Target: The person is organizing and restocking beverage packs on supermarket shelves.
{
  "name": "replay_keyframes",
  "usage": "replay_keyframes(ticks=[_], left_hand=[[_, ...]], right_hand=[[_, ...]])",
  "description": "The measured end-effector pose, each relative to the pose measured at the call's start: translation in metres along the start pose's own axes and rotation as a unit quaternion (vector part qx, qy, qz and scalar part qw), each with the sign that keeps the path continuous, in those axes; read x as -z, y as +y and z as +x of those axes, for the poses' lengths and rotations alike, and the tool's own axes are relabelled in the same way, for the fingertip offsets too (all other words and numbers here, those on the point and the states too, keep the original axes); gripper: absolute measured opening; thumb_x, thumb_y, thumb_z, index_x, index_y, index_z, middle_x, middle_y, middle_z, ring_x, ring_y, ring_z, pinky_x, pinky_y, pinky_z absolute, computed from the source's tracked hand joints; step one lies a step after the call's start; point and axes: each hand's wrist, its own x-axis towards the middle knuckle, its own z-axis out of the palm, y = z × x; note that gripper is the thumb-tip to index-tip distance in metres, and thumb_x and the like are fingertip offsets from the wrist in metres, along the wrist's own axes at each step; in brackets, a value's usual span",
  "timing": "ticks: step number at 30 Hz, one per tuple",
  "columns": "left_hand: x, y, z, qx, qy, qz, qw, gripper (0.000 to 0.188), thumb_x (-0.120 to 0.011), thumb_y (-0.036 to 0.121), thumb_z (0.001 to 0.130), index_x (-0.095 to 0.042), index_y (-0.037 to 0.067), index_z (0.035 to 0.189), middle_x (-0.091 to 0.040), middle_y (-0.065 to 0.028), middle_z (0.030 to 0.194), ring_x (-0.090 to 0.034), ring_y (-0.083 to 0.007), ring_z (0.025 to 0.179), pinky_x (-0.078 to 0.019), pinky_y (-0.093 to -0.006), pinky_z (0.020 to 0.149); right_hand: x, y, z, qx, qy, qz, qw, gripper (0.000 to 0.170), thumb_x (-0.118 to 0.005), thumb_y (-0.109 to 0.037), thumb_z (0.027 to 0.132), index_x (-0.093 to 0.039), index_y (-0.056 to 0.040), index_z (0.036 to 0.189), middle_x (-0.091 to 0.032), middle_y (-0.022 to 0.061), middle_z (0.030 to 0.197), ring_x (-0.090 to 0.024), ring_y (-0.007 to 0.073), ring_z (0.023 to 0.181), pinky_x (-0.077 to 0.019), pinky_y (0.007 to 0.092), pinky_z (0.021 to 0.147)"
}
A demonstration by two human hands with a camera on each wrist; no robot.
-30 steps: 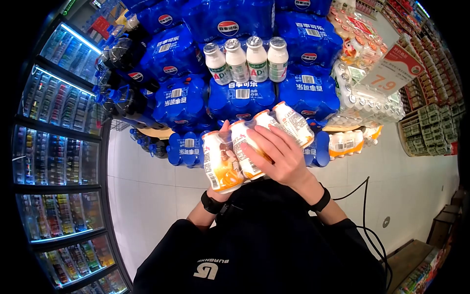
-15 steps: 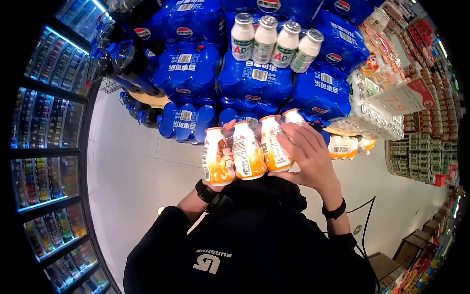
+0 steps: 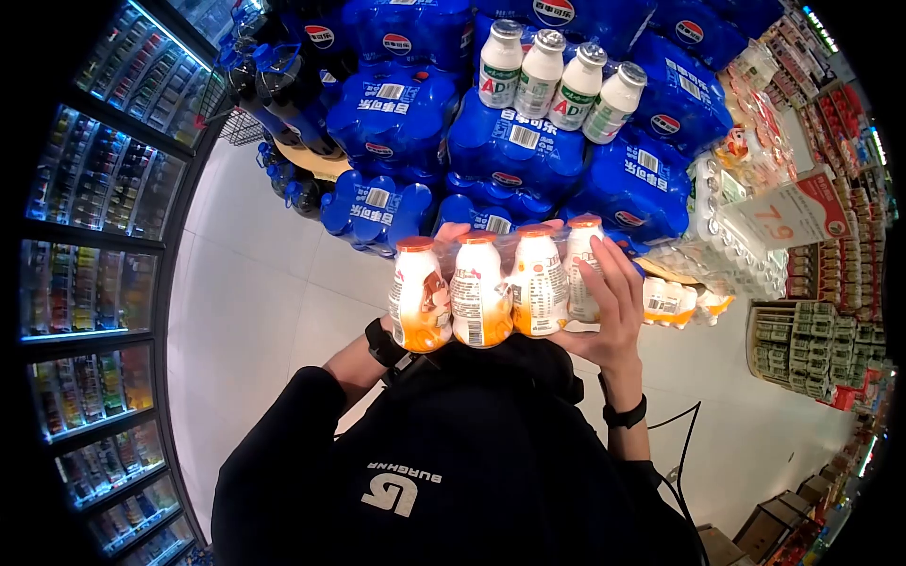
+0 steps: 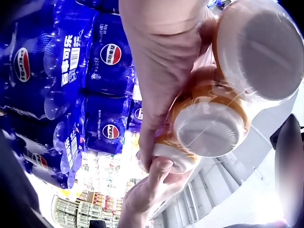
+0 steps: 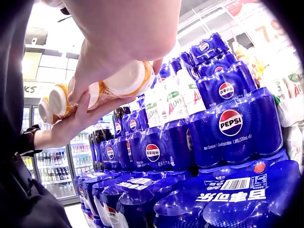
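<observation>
A shrink-wrapped pack of small white-and-orange drink bottles [image 3: 481, 292] is held up in front of the chest, orange caps upward. My left hand [image 4: 161, 61] grips it from behind; in the head view only fingertips [image 3: 453, 232] show above the wrap. At the pack's right end, my right hand [image 3: 613, 297] holds the last bottle, its fingers along the side and its thumb low near the base. The left wrist view shows the white bottle bases [image 4: 209, 128] under clear film. Beyond the pack stand several white-and-green bottles [image 3: 543, 80] with foil tops, on a blue Pepsi multipack [image 3: 514, 151].
More blue multipacks [image 3: 387, 118] are stacked around, with dark large bottles [image 3: 283, 80] at their left. On the right are wrapped white bottles [image 3: 717, 217] and a 7.9 price sign [image 3: 793, 212]. Lit drink fridges [image 3: 104, 179] line the left; a black cable [image 3: 684, 443] hangs at right.
The pack has gone from slanted to nearly level, its caps now upright. My right hand has slid from across the pack's front to its right end. The head view has shifted.
</observation>
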Motion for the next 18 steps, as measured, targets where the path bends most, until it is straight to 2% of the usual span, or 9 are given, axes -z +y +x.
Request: replay_keyframes(ticks=[6,12,13,14,16,17,18], left_hand=[[-0.031,-0.008,-0.004,0.034,0.022,0.016,0.999,0.055,-0.059,0.028,0.096,-0.035,0.016,0.145,-0.053,-0.0125,0.131,-0.059,-0.0274,0.113,-0.0505,-0.0421,0.096],[-0.060,-0.053,0.009,0.083,0.033,0.011,0.996,0.065,-0.061,0.031,0.095,-0.028,0.013,0.149,-0.055,-0.0124,0.127,-0.062,-0.0265,0.108,-0.0517,-0.0408,0.095],[-0.069,-0.067,0.011,0.052,-0.011,0.070,0.996,0.065,-0.061,0.030,0.095,-0.028,0.012,0.149,-0.055,-0.0122,0.126,-0.062,-0.0262,0.107,-0.0522,-0.0407,0.095],[-0.078,-0.074,0.013,0.077,-0.057,0.031,0.995,0.072,-0.068,0.026,0.090,-0.028,0.012,0.149,-0.054,-0.0122,0.127,-0.062,-0.0255,0.108,-0.0523,-0.0396,0.095],[-0.094,-0.100,0.012,0.078,0.034,0.078,0.993,0.081,-0.077,0.023,0.083,-0.029,0.013,0.148,-0.053,-0.0121,0.129,-0.061,-0.0259,0.110,-0.0511,-0.0405,0.097],[-0.089,-0.112,0.012,0.105,-0.011,0.076,0.991,0.086,-0.080,0.021,0.079,-0.028,0.015,0.147,-0.049,-0.0099,0.134,-0.057,-0.0255,0.117,-0.0492,-0.0419,0.099],[-0.097,-0.126,0.010,0.104,-0.016,0.090,0.990,0.084,-0.079,0.021,0.080,-0.028,0.016,0.147,-0.047,-0.0091,0.136,-0.055,-0.0252,0.119,-0.0489,-0.0421,0.100]], right_hand=[[0.021,0.003,-0.017,-0.011,0.020,0.016,1.000,0.079,-0.089,-0.034,0.059,-0.056,-0.0065,0.125,-0.055,0.0162,0.134,-0.052,0.0347,0.124,-0.0457,0.0429,0.097],[0.064,0.012,-0.048,-0.020,0.020,0.035,0.999,0.075,-0.088,-0.032,0.061,-0.056,-0.0056,0.124,-0.054,0.0152,0.134,-0.051,0.0337,0.123,-0.0437,0.0456,0.100],[0.074,0.014,-0.054,-0.025,0.012,0.040,0.999,0.075,-0.088,-0.031,0.062,-0.057,-0.0056,0.124,-0.054,0.0148,0.134,-0.051,0.0332,0.124,-0.0429,0.0462,0.101],[0.084,0.016,-0.061,-0.029,0.005,0.045,0.999,0.075,-0.088,-0.031,0.062,-0.057,-0.0055,0.125,-0.055,0.0144,0.134,-0.051,0.0328,0.124,-0.0421,0.0468,0.102],[0.107,0.018,-0.077,-0.048,-0.027,0.038,0.998,0.072,-0.087,-0.031,0.063,-0.059,-0.0067,0.125,-0.055,0.0128,0.134,-0.049,0.0310,0.127,-0.0382,0.0483,0.106],[0.118,0.020,-0.086,-0.058,-0.040,0.028,0.997,0.072,-0.087,-0.031,0.063,-0.059,-0.0072,0.125,-0.055,0.0125,0.134,-0.049,0.0306,0.128,-0.0375,0.0484,0.107],[0.130,0.020,-0.096,-0.070,-0.054,0.019,0.996,0.072,-0.086,-0.031,0.063,-0.060,-0.0078,0.126,-0.055,0.0122,0.134,-0.048,0.0302,0.129,-0.0368,0.0484,0.107]])
